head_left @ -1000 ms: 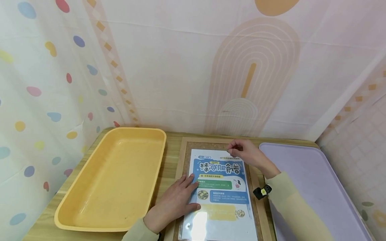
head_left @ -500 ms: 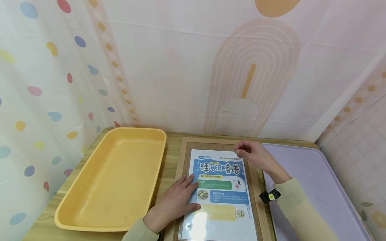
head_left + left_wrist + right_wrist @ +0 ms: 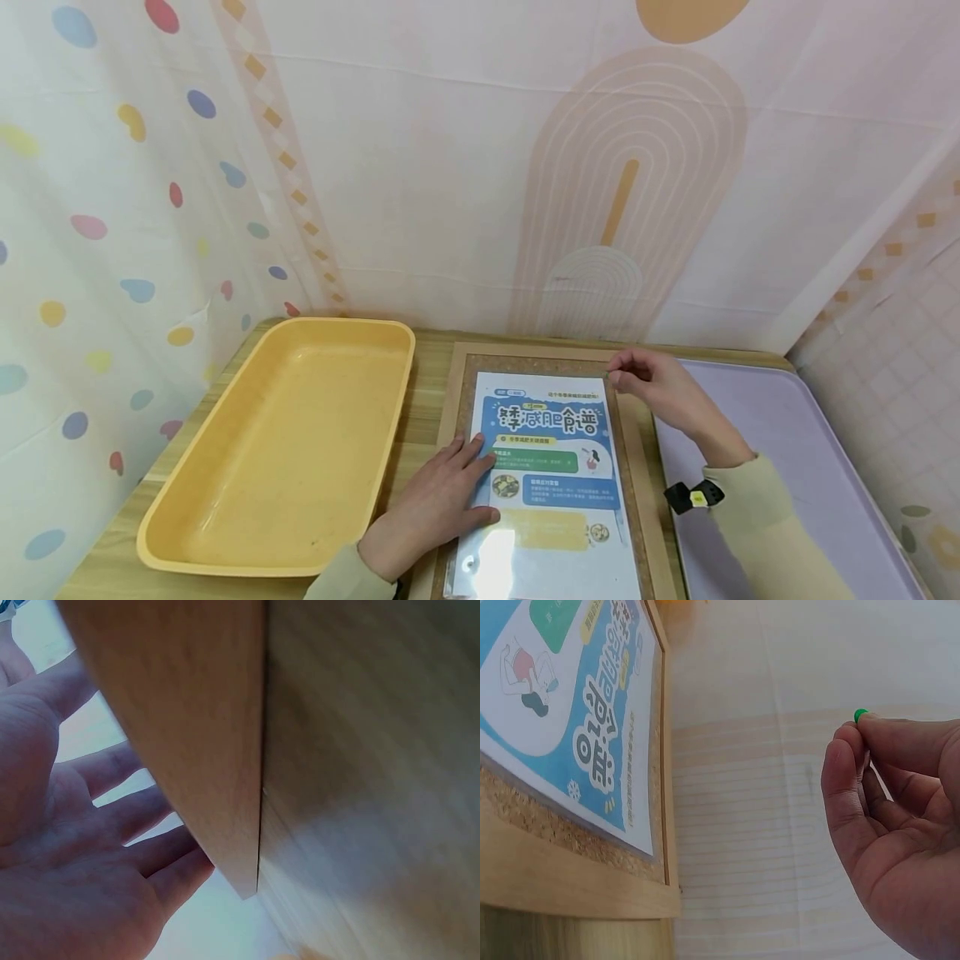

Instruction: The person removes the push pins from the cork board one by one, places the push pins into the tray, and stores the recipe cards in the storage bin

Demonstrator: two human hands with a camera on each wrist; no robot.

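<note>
A blue-and-white printed sheet (image 3: 551, 467) lies on a cork board (image 3: 540, 363) with a wooden frame (image 3: 452, 392). My left hand (image 3: 435, 504) rests flat, fingers straight, on the sheet's left edge; in the left wrist view the fingers (image 3: 112, 817) lie spread beside the frame (image 3: 202, 735). My right hand (image 3: 648, 383) hovers at the board's far right corner and pinches a small green pushpin (image 3: 861, 715) between thumb and fingertips. The sheet (image 3: 562, 712) and frame (image 3: 577, 889) also show in the right wrist view.
An empty yellow tray (image 3: 285, 442) sits on the wooden table (image 3: 427, 367) left of the board. A lilac tray (image 3: 780, 450) lies to the right, under my right forearm. Patterned curtains close in behind and on both sides.
My right hand has moved rightward from over the sheet's top edge to the board's far right corner, still pinching. The left hand has stayed put.
</note>
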